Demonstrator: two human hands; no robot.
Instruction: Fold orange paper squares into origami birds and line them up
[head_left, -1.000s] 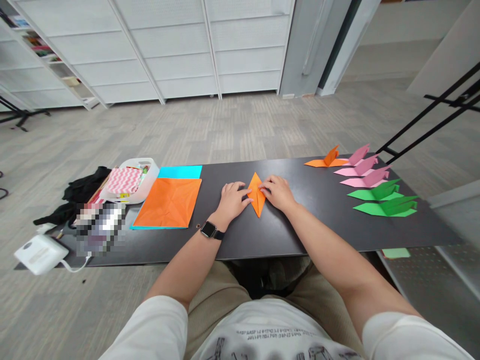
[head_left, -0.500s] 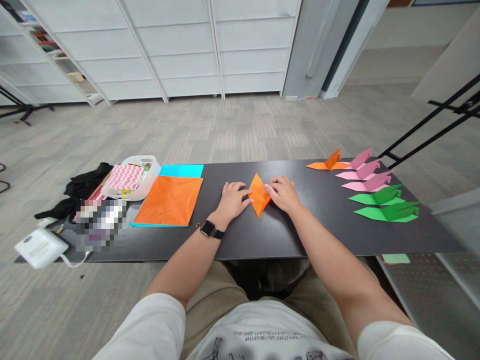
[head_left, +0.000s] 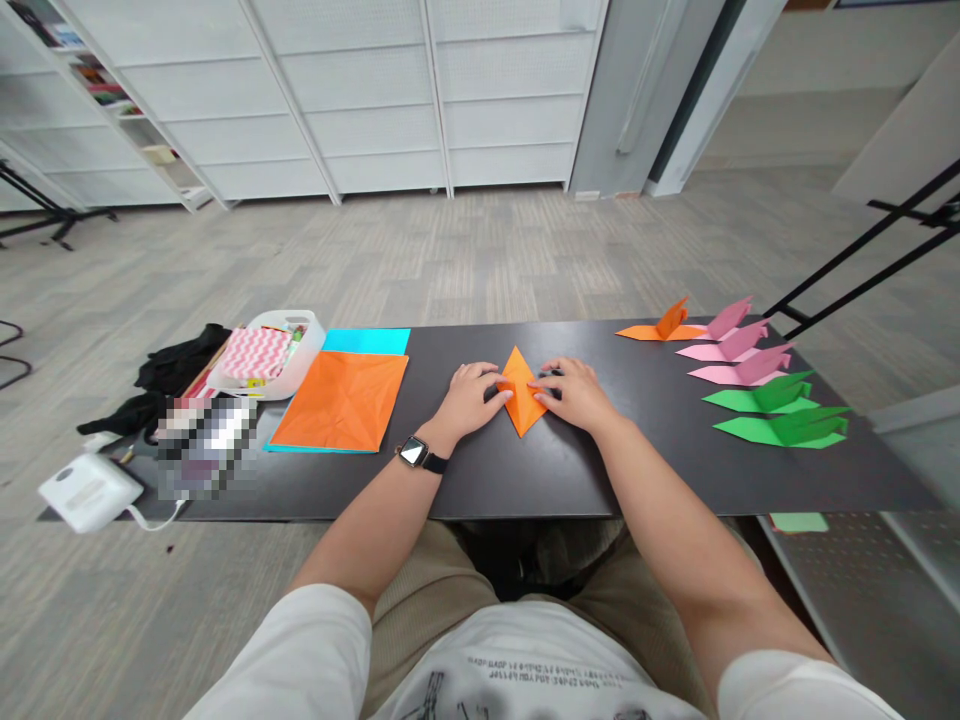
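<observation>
A diamond-shaped piece of folded orange origami paper (head_left: 519, 395) lies on the dark table in front of me. At its left edge, my left hand (head_left: 474, 398) grips it with thumb and forefinger, the other fingers curved above the tabletop. My right hand (head_left: 571, 392) has its thumb and fingertips on the right edge, the fingers bent and somewhat spread. Creases run across the paper's face between the hands. A smartwatch (head_left: 413, 453) is on my left wrist.
Orange sheets (head_left: 341, 400) lie over blue paper (head_left: 367, 341) on the left. Beyond are a white basket (head_left: 304, 350), black cloth (head_left: 180, 360) and a white device (head_left: 90, 492) with a cable. Folded orange (head_left: 660, 330), pink (head_left: 739, 370) and green (head_left: 780, 430) paper birds stand at right.
The paper's right side has opened out flatter, so the diamond looks wider and more even. My right hand has shifted slightly right, its fingers more bent. The view has moved slightly.
</observation>
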